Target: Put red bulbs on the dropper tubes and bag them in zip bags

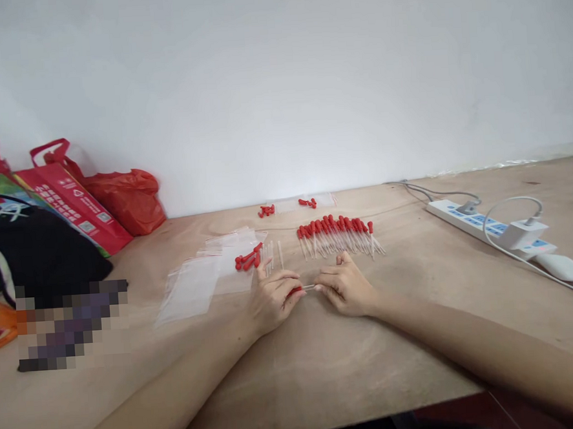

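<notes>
Two bare hands met over a plywood surface (325,367), sharing one small dropper (304,288) just in front of the long row of finished red-capped droppers (339,235). The left hand (272,299) had its grip pinched shut on the red bulb end; the right hand (347,292) had its fingertips closed on the thin clear tube, so the piece hung horizontal between them, just above the surface and on the near side of the row.

To the left of the row lay a few bare clear tubes (274,254), a cluster of loose red bulbs (248,261) and a spread of clear zip bags (207,271). Behind the row, close to the wall, sat two more small groups of red bulbs (267,210) on another bag. Well to the right of the row ran a white power strip (486,225) with a charger plugged in; far to its left stood red shopping bags (76,201).

The risks looked modest but real. The tube appeared slender, and pressure applied off its axis could bend or snap it, or leave the bulb seated crooked. The right hand's knuckles sat near the tips of the row, so a careless shift could scatter the lined-up pieces. The loose bulbs could roll if a wrist brushed them, and the bags seemed light enough to slide.
</notes>
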Demonstrator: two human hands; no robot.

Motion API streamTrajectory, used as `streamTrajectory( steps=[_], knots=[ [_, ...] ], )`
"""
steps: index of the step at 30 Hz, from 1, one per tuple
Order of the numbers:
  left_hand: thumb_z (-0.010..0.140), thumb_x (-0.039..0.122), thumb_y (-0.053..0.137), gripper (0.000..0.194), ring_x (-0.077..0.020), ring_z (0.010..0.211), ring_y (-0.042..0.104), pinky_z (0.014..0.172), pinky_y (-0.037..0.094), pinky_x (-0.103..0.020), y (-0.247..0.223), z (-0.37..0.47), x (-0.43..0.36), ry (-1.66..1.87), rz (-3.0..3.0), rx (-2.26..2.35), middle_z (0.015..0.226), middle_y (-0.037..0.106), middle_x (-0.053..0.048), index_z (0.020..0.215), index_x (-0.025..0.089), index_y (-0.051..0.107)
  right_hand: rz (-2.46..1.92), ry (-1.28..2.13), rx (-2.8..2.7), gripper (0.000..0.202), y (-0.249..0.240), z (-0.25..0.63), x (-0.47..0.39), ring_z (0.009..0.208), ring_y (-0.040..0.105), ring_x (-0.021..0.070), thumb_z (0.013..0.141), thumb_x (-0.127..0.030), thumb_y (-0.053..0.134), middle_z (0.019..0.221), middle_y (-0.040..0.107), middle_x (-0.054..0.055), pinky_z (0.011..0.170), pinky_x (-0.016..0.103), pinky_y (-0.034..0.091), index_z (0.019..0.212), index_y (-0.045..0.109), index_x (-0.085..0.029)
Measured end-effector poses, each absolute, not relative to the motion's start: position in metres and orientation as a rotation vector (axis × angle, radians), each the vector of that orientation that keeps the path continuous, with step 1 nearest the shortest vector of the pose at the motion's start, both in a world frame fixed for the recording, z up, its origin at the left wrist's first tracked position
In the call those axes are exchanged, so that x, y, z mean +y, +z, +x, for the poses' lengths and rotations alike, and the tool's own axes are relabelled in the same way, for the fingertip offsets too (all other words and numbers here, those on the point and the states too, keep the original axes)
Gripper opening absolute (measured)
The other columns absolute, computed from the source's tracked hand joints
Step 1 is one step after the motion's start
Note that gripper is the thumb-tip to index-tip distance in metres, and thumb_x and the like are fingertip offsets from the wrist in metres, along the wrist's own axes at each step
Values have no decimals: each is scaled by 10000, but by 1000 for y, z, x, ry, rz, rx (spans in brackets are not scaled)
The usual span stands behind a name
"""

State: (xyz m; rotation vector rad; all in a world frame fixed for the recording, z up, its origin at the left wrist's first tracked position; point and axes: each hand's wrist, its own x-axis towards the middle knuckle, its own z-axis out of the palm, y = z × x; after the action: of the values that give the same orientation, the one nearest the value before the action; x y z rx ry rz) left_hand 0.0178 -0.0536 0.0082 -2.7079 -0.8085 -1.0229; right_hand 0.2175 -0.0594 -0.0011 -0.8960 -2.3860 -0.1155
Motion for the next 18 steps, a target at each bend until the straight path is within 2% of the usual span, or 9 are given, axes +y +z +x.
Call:
streamTrajectory(
  steps=[5,10,12,15,16,18],
  knots=[
    [834,210,447,162,-128,758,618,1019,112,-458,7,21,-56,-950,-2706,-771,734,668,10,734,185,572,-931,130,-2447,328,4,210,-59,526,394,77,875,-234,324,600,575,-23,648,281,180,621,514,-154],
    [850,234,438,199,-140,787,620,1022,82,-463,10,22,-54,-944,-2692,-746,707,665,17,701,187,561,-963,145,-2463,395,6,201,-58,494,396,66,895,-263,287,589,600,-35,646,279,175,582,503,-157],
    [816,335,506,155,-173,861,608,1019,85,-467,13,18,-51,-981,-2661,-849,770,673,6,785,199,573,-1014,126,-2423,412,7,202,-56,516,432,69,909,-289,268,617,619,-30,646,280,171,619,533,-165],
    [703,488,597,388,-226,948,572,1005,112,-467,16,8,-46,-1006,-2622,-1016,922,661,-46,963,203,553,-1078,111,-2371,410,7,209,-51,554,472,82,915,-314,264,659,639,-20,646,279,168,679,571,-180],
    [695,493,604,413,-231,955,565,999,120,-463,16,5,-45,-1001,-2618,-1043,942,657,-54,984,203,549,-1090,100,-2368,412,6,212,-49,558,475,87,915,-319,265,656,639,-18,647,280,168,682,575,-182],
    [741,433,584,307,-214,939,567,987,129,-451,15,1,-43,-978,-2627,-1054,918,664,-35,959,217,566,-1096,63,-2378,407,5,216,-46,558,474,94,912,-332,276,637,633,-14,648,280,171,682,576,-181]
  ],
)
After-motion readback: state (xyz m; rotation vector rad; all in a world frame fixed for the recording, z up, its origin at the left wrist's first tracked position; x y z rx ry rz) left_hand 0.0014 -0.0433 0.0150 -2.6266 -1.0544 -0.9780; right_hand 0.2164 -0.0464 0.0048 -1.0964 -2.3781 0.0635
